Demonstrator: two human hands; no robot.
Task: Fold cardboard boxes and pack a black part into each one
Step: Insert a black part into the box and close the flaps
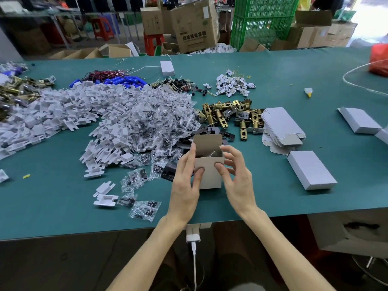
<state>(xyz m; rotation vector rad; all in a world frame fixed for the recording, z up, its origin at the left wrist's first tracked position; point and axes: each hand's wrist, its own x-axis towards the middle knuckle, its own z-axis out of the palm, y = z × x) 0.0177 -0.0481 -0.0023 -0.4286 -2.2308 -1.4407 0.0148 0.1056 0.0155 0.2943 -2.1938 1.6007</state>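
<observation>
A small grey cardboard box stands upright near the front of the green table, its top flap raised and something dark visible inside. My left hand grips its left side, thumb on the front panel. My right hand holds the right side, thumb on the front edge. Black plate parts lie just behind the box, and another black part rests left of it, partly behind my left hand. A stack of flat unfolded boxes sits to the right. A closed finished box lies beside it.
A big heap of white plastic pieces and bagged screws fills the left half. Brass latch bolts lie behind the box. More closed boxes sit far right. The green table ends close to my forearms.
</observation>
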